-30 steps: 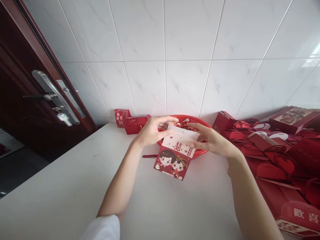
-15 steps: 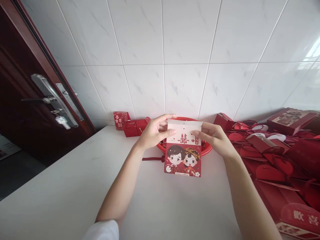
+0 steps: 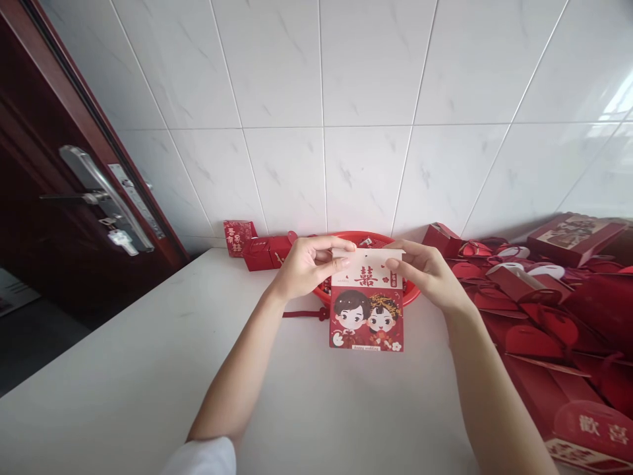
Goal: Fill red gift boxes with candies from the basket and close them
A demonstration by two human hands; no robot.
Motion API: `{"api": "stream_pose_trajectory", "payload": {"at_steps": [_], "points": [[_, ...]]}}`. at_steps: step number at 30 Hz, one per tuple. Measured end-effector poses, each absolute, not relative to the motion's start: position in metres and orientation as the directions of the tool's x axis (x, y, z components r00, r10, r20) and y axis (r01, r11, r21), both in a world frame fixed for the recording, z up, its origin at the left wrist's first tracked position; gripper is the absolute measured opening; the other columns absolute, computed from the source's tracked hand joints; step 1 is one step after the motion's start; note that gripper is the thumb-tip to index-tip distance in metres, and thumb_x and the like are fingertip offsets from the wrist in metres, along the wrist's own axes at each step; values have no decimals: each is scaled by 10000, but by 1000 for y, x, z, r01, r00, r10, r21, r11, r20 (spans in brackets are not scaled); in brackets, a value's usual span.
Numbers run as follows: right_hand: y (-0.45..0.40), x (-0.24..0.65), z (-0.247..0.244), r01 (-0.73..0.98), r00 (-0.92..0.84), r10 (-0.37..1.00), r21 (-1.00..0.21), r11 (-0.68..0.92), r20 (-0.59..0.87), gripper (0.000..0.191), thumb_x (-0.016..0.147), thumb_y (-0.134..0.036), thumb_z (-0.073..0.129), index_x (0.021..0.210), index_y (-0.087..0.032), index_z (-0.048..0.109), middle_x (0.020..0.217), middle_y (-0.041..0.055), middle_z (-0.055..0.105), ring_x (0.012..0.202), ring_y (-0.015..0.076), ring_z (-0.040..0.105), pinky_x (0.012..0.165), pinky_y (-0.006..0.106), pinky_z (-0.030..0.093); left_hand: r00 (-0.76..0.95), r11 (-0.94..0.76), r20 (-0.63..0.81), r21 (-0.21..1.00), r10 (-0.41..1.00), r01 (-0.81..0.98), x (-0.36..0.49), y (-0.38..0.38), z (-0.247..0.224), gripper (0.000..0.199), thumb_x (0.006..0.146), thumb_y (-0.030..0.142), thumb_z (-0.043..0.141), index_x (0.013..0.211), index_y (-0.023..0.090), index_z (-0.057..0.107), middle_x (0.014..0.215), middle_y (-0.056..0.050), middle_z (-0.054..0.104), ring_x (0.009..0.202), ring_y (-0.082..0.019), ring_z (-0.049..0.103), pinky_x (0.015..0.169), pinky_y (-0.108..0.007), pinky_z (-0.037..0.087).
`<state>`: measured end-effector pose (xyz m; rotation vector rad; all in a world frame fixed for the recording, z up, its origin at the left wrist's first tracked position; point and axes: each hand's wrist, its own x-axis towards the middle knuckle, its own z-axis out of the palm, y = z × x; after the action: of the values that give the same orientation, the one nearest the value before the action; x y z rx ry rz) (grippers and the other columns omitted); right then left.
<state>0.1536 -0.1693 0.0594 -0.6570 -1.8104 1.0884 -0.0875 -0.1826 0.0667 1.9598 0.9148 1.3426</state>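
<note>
A red and white wedding gift box (image 3: 366, 310), printed with a cartoon couple, hangs upright between my two hands. My left hand (image 3: 314, 264) pinches its upper left edge, thumb in front and fingers behind. At the upper right edge, my right hand (image 3: 424, 269) grips it the same way. The white top flap folds at the upper edge. Behind the box stands a red plastic basket (image 3: 341, 236) with small wrapped items in it, partly covered by the box and my hands. A dark red cord (image 3: 304, 315) lies on the table left of the box.
Several red gift boxes (image 3: 544, 330) are heaped along the right side of the white table (image 3: 208, 369). Small red boxes (image 3: 260, 252) stand at the back left by the tiled wall (image 3: 284, 171). A dark door with keys (image 3: 121, 241) is at far left.
The box has moved slightly to the right, and its top edge sits a little lower, with the flap folded further back. Both hands keep their hold.
</note>
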Motion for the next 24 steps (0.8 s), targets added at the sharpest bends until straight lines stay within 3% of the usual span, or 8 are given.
{"api": "stream_pose_trajectory", "payload": {"at_steps": [5, 12, 16, 20, 24], "points": [[-171, 152, 62, 74, -382, 800, -847, 526, 464, 509, 908, -650, 566, 753, -179, 682, 723, 34, 666, 668, 168, 616, 594, 265, 496, 230, -593, 548, 772, 804, 231, -86, -183, 66, 197, 765, 281, 778, 926, 171, 801, 1017, -85, 794, 938, -248, 759, 820, -351, 652], [-169, 151, 61, 108, -369, 816, -851, 514, 446, 431, 825, -594, 706, 824, -163, 709, 672, 21, 634, 603, 140, 560, 516, 236, 434, 248, -533, 480, 812, 841, 238, -85, -184, 66, 322, 701, 318, 844, 987, 174, 806, 1022, -93, 793, 830, -241, 768, 702, -327, 665], [-168, 151, 60, 104, -356, 809, -840, 532, 468, 443, 846, -600, 677, 828, -159, 708, 700, 30, 634, 636, 147, 565, 550, 244, 449, 241, -588, 540, 778, 806, 222, -84, -183, 65, 289, 765, 376, 810, 961, 164, 802, 1005, -97, 793, 867, -231, 762, 753, -313, 655], [-169, 152, 61, 46, -359, 806, -853, 520, 472, 467, 823, -636, 685, 810, -168, 692, 713, 24, 622, 662, 149, 569, 569, 246, 459, 163, -612, 590, 762, 791, 212, -81, -183, 65, 387, 762, 422, 817, 1048, 164, 774, 1075, -105, 777, 898, -238, 756, 761, -314, 647], [-171, 154, 63, 20, -344, 794, -841, 540, 502, 477, 817, -645, 683, 770, -170, 677, 693, 10, 577, 640, 131, 514, 560, 245, 423, 112, -615, 606, 763, 788, 198, -80, -184, 68, 459, 733, 446, 836, 1089, 168, 752, 931, -79, 781, 828, -234, 747, 721, -321, 634]]}}
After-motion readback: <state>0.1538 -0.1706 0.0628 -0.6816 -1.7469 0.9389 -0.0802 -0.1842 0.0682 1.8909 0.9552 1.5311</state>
